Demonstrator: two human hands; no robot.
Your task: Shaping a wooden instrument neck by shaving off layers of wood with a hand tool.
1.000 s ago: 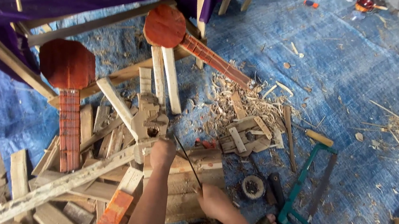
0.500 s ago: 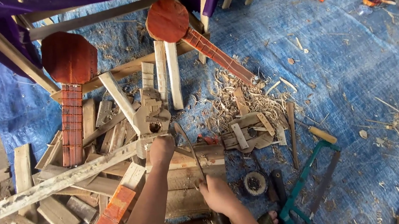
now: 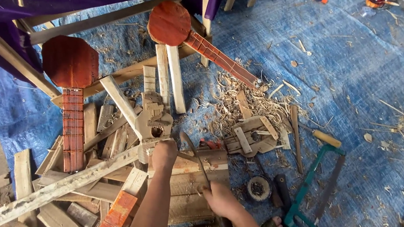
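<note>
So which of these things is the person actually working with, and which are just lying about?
In use:
- left hand gripping the carved blank
- right hand holding the blade
- block underneath

Lying about:
- two red instruments
- green saw
- tape roll
- shavings
- offcuts

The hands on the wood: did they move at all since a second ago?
Hardly. The left hand still grips the small unfinished guitar-shaped wooden piece, and the right hand still holds the long dark blade on the wooden block. The two red-brown instruments stayed put.
</note>
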